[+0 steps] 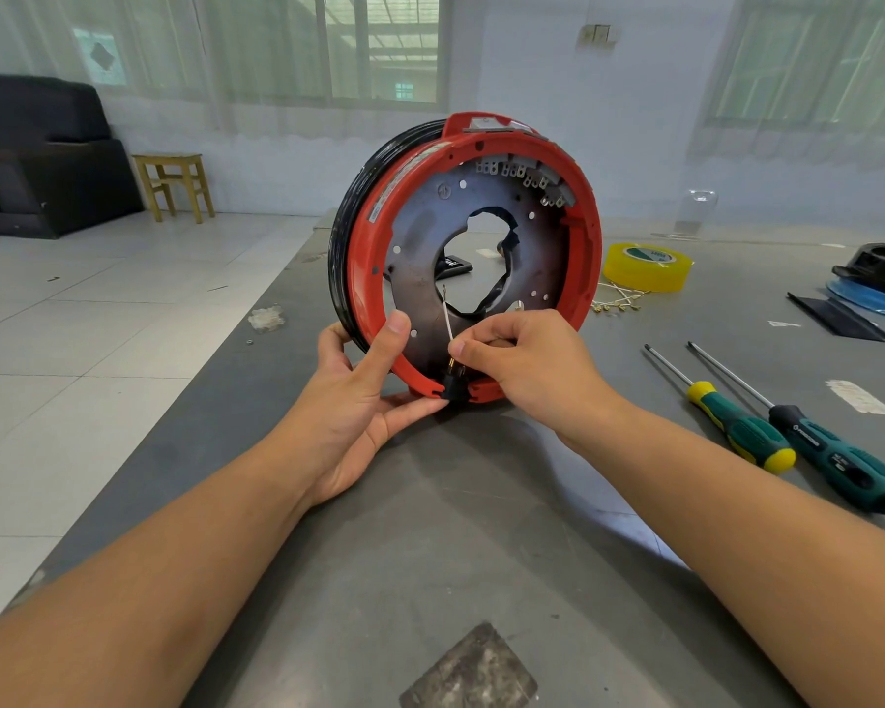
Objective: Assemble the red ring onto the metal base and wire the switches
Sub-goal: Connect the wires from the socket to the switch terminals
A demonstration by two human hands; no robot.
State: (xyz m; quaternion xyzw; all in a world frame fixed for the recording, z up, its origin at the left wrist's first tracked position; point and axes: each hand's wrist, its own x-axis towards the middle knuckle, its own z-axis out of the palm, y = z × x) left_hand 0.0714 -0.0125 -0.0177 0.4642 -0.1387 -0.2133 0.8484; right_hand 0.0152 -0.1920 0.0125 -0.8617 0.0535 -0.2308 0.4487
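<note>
Ring: red ring (581, 258) already seated around metal base (420, 258), upright mid-desk.
Left hand (364, 396): gripping the ring's lower rim.
Right hand (519, 357): pinching white wire (448, 324) above black switch (453, 388).
Left: wiring, judged barely begun.

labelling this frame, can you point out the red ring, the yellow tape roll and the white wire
red ring (586, 232), head view, on its right rim
yellow tape roll (647, 270), head view, on its outer side
white wire (447, 321), head view, mid-length above the right hand's fingers
</note>
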